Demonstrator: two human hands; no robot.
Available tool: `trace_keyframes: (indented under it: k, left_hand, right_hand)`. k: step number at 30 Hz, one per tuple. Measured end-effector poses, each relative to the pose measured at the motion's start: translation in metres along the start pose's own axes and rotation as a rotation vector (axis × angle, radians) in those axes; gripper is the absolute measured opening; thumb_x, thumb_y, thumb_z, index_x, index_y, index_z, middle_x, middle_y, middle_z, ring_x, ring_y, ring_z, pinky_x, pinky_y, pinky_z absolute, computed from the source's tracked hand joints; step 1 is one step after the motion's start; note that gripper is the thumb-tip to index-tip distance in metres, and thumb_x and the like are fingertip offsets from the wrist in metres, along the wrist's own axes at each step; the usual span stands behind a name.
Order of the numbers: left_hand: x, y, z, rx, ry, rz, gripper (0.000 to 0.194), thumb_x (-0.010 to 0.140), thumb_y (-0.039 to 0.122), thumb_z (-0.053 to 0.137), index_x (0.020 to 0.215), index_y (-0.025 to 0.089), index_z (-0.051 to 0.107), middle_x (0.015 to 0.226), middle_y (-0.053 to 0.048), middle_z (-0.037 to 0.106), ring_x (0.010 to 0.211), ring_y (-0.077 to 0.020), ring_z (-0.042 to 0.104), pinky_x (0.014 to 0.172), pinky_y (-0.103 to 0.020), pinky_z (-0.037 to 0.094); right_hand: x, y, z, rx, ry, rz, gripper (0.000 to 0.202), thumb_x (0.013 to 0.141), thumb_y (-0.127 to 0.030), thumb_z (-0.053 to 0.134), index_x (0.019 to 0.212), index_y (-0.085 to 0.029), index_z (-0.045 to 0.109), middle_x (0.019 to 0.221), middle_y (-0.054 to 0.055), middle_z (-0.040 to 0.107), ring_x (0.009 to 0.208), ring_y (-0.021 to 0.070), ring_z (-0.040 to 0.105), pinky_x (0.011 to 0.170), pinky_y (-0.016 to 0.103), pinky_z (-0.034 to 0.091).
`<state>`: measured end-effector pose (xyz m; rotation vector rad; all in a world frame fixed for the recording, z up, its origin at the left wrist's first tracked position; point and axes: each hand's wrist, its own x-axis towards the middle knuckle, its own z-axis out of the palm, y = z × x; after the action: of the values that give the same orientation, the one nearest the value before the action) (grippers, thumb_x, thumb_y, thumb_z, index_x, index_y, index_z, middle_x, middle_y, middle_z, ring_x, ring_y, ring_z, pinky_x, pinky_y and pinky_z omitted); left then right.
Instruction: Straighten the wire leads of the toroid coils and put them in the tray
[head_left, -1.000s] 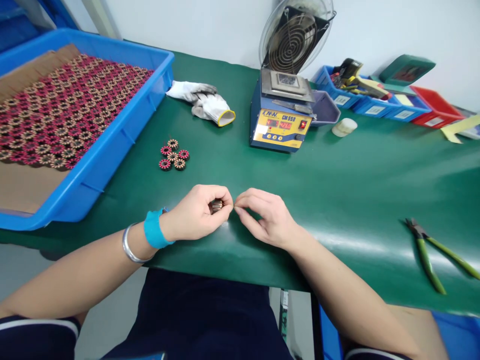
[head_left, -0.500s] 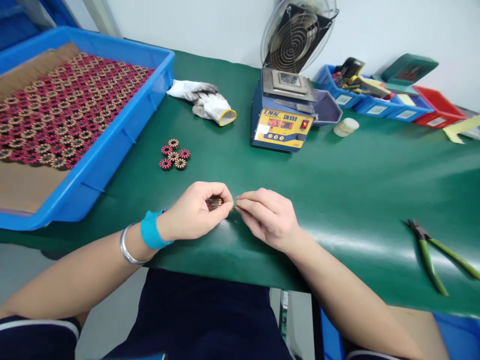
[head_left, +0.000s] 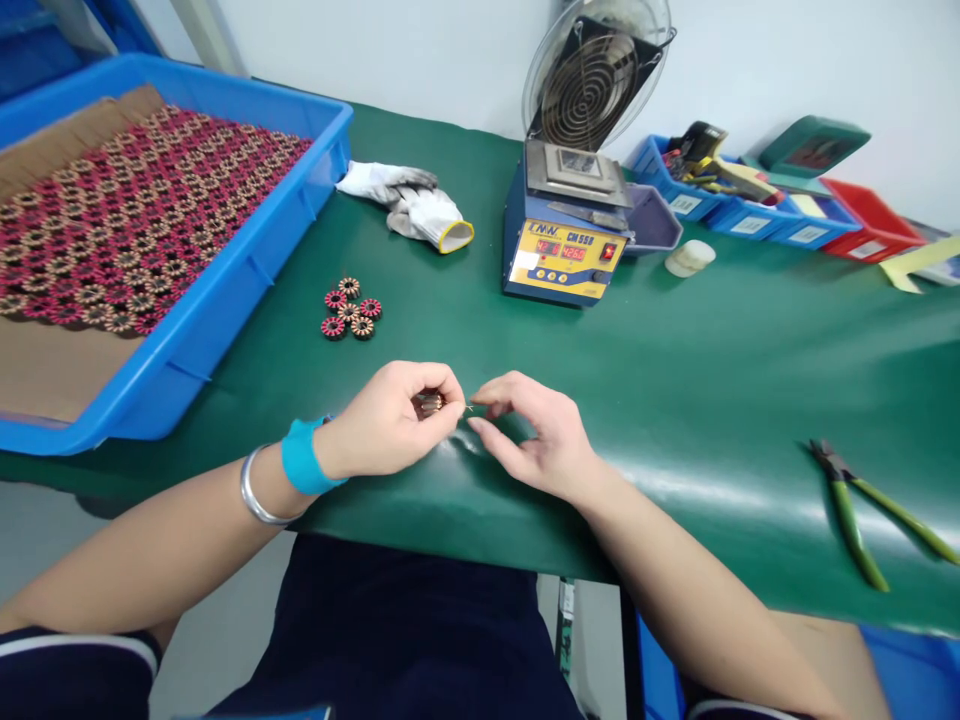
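Observation:
My left hand (head_left: 401, 418) is closed around a small copper-wound coil (head_left: 429, 403), mostly hidden by the fingers. Thin wire ends (head_left: 470, 407) stick out to the right past its fingertips. Just right of them is my right hand (head_left: 536, 432), thumb and forefinger apart, with the forefinger close beside the wire; no object shows between them. Several ring-shaped coils (head_left: 349, 312), red and copper coloured, lie in a cluster on the green table mat beyond my left hand.
A blue tray (head_left: 225, 320) of many coils stands left. Farther back are white gloves (head_left: 412, 205), a blue and yellow device (head_left: 562, 255), a round white container (head_left: 690, 258) and small bins (head_left: 870, 225). Green-handled cutters (head_left: 847, 510) lie right.
The thumb and forefinger of my right hand have parted, and the wire ends now show between the hands. My left hand still holds the coil in nearly the same place.

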<state>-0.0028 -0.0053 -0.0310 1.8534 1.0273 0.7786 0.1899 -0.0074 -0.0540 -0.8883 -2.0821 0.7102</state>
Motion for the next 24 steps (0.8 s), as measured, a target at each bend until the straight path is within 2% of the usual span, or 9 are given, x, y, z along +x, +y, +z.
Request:
trace_keyframes:
  k: [3,5,7,10,12,14,19,22,24]
  left_hand:
    - [0.003,0.001,-0.003,-0.132,-0.06,-0.121,0.012,0.078,0.015,0.051,0.065,0.015,0.053,0.058,0.002,0.053,0.052,-0.0086,0.048,0.05,-0.02,0.039]
    - [0.002,0.001,-0.002,-0.099,-0.058,-0.097,0.013,0.078,0.015,0.051,0.066,0.016,0.052,0.058,0.002,0.053,0.052,-0.0087,0.047,0.05,-0.02,0.039]
    - [0.0,0.0,0.001,0.043,-0.002,0.039,0.014,0.079,0.014,0.049,0.066,0.016,0.052,0.059,0.001,0.053,0.053,-0.0093,0.045,0.051,-0.021,0.039]
    - [-0.003,0.0,0.006,0.286,0.099,0.309,0.016,0.08,0.013,0.048,0.065,0.016,0.053,0.063,-0.002,0.056,0.059,-0.0115,0.046,0.056,-0.025,0.039]
    - [-0.004,0.001,0.007,0.295,0.111,0.331,0.017,0.08,0.013,0.047,0.064,0.016,0.053,0.063,-0.002,0.057,0.059,-0.0115,0.046,0.056,-0.025,0.039]
    - [-0.003,0.002,0.005,0.158,0.071,0.176,0.015,0.079,0.013,0.049,0.065,0.015,0.054,0.06,0.0,0.055,0.055,-0.0097,0.045,0.053,-0.023,0.038]
    - [0.005,0.001,-0.002,-0.258,-0.084,-0.259,0.014,0.078,0.017,0.053,0.065,0.014,0.055,0.058,0.0,0.058,0.047,-0.007,0.047,0.045,-0.018,0.038]
    - [0.005,0.001,-0.001,-0.27,-0.1,-0.271,0.015,0.079,0.018,0.052,0.065,0.014,0.055,0.058,0.0,0.058,0.046,-0.0071,0.046,0.044,-0.019,0.038]
    - [0.002,0.0,0.001,-0.124,-0.044,-0.124,0.013,0.078,0.016,0.052,0.065,0.015,0.054,0.059,0.0,0.057,0.049,-0.0081,0.046,0.048,-0.02,0.039]
  right_hand:
    - [0.0,0.0,-0.002,-0.325,0.038,-0.283,0.008,0.089,-0.018,0.057,0.092,-0.017,0.064,0.092,0.009,0.071,0.077,0.0165,0.064,0.067,0.029,0.051]
    - [0.0,-0.002,-0.001,-0.348,0.04,-0.272,0.01,0.09,-0.016,0.055,0.088,-0.017,0.065,0.09,0.009,0.071,0.074,0.0163,0.063,0.065,0.03,0.05]
    - [0.001,-0.004,0.002,-0.153,0.023,-0.082,0.014,0.09,-0.02,0.053,0.079,-0.017,0.061,0.081,0.007,0.069,0.069,0.0145,0.061,0.064,0.028,0.05]
    - [0.002,-0.005,0.006,0.373,-0.092,0.313,0.023,0.092,-0.031,0.05,0.073,-0.018,0.053,0.067,0.001,0.062,0.057,0.0114,0.059,0.057,0.025,0.05]
    - [0.002,-0.004,0.006,0.522,-0.151,0.405,0.025,0.091,-0.034,0.05,0.072,-0.019,0.051,0.065,0.0,0.061,0.053,0.011,0.058,0.055,0.025,0.051]
    - [0.001,-0.003,0.003,0.341,-0.086,0.268,0.019,0.089,-0.031,0.055,0.076,-0.018,0.055,0.07,0.002,0.063,0.06,0.0127,0.061,0.06,0.028,0.052]
    - [0.0,-0.001,-0.004,-0.429,0.08,-0.332,0.006,0.087,-0.017,0.059,0.092,-0.018,0.062,0.089,0.008,0.071,0.075,0.0165,0.063,0.063,0.029,0.047]
    - [0.001,-0.003,-0.003,-0.498,0.061,-0.352,0.008,0.089,-0.015,0.056,0.087,-0.018,0.062,0.085,0.006,0.071,0.07,0.0153,0.061,0.062,0.029,0.043]
    - [0.001,-0.005,0.001,-0.292,0.035,-0.165,0.013,0.09,-0.018,0.053,0.079,-0.018,0.06,0.078,0.005,0.069,0.068,0.0143,0.06,0.063,0.029,0.045]
